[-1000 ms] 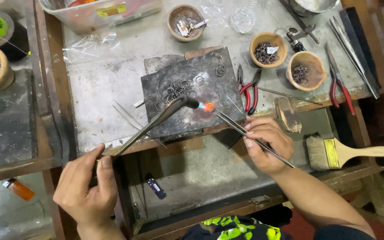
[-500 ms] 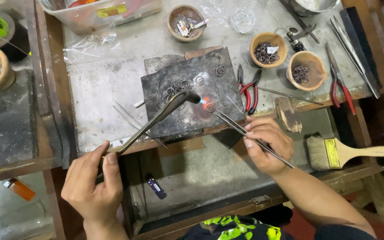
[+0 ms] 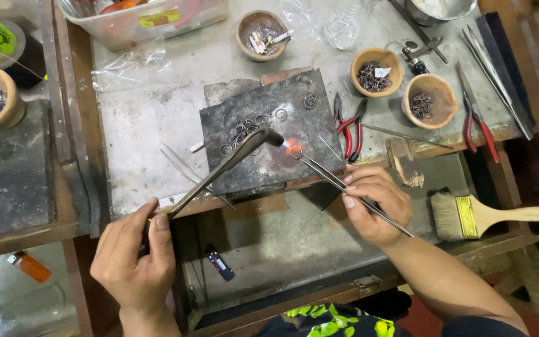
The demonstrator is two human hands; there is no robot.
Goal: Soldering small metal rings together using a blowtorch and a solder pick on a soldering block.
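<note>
Nearer now, left hand [image 3: 133,262] grips metal torch [image 3: 229,163]; right hand [image 3: 372,206] pinches slim tweezers [image 3: 338,181].

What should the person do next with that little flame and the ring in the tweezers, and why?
Probably hold steady a moment longer. The left hand aims the torch so its flame meets the small ring gripped by the tweezers in the right hand, just over the dark block. The ring shows little glow, so moving away now seems premature.

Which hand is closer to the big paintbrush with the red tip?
Right. The right hand, holding tweezers, sits just left of the paintbrush. The left hand, gripping the torch, is far off at the bench's other side.
</note>
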